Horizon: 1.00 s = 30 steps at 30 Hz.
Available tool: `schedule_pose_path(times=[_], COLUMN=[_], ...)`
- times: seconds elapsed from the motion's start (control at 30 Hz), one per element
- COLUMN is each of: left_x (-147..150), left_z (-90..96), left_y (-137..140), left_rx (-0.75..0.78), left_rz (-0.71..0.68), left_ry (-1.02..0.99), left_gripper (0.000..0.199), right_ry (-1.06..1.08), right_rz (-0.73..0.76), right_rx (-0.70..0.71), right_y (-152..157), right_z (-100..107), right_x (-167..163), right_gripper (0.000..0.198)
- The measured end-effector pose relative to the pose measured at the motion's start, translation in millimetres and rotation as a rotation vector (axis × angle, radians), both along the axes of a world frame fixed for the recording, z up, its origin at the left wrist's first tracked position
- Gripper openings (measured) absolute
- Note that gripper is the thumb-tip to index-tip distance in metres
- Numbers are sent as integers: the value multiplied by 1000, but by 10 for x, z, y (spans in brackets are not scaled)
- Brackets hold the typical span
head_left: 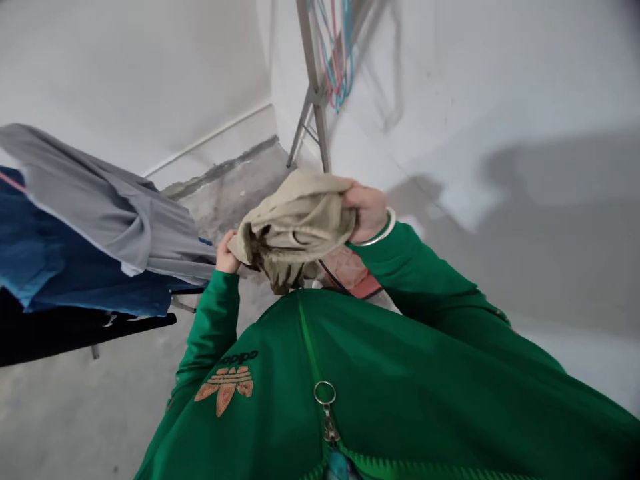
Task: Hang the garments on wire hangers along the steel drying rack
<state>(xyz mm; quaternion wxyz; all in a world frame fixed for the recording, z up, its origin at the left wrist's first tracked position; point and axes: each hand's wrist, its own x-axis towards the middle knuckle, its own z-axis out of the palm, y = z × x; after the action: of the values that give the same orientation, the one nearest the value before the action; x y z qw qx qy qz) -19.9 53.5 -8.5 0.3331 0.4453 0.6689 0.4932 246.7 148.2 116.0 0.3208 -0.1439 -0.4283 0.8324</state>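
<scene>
In the head view, we hold the beige garment (305, 210) in front of the body, above the floor (145, 380). The grey cloth (115, 193) and blue cloth (90, 267) are already draped at left; the beige garment, to their right, is bunched and not spread flat, so we judge its handling incomplete. The left hand (229, 254) pinches the garment's left edge, forearm raised. The right hand (367, 212) grips its right end, slightly farther out, fingers curled; its fingertips are partly hidden.
</scene>
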Motion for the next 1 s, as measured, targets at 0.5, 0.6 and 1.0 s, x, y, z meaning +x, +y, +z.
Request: schedule_pose_path(times=[0.5,0.6,1.0], left_x=[99,30,-505], left_z=[1082,1118,1032], left_y=[-313,-334,-253], left_rx=[242,241,171], left_rz=[-206,-116,312], left_ry=[327,510,793], left_gripper=[67,39,27], right_ry=[-203,-311,-492], right_rz=[322,243,-193], right_rx=[648,855,1341], right_y=[-26,20,169], right_z=[234,262,431], right_x=[-952,-1007,-952], right_gripper=[6,7,28])
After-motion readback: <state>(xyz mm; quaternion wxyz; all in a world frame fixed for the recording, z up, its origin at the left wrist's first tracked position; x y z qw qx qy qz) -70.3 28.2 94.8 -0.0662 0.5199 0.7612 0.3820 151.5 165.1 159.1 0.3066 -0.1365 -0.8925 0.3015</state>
